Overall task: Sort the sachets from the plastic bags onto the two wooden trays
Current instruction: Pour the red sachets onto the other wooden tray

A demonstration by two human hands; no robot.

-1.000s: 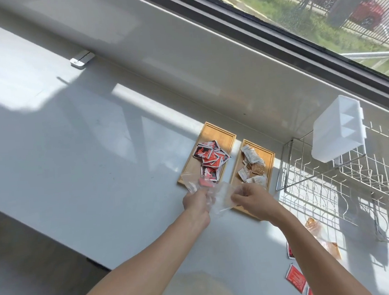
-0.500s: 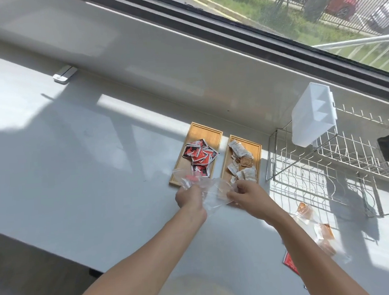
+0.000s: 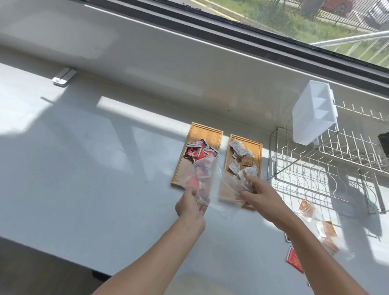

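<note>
Two wooden trays lie side by side on the grey counter. The left tray (image 3: 211,132) holds several red sachets (image 3: 198,150); the right tray (image 3: 255,146) holds several white and brown sachets (image 3: 242,155). My left hand (image 3: 190,206) grips a clear plastic bag (image 3: 203,179) with a red sachet inside, held over the left tray's near end. My right hand (image 3: 261,194) pinches another piece of clear plastic (image 3: 232,187) over the right tray's near end. Whether the two pieces are one bag, I cannot tell.
A wire dish rack (image 3: 330,167) with a white plastic caddy (image 3: 313,114) stands right of the trays. A clear bag with brown sachets (image 3: 323,228) and loose red sachets (image 3: 294,258) lie on the counter by my right forearm. A window sill runs behind.
My hands have drawn apart, and the plastic now spreads over the near ends of both trays. The camera view has shifted.
</note>
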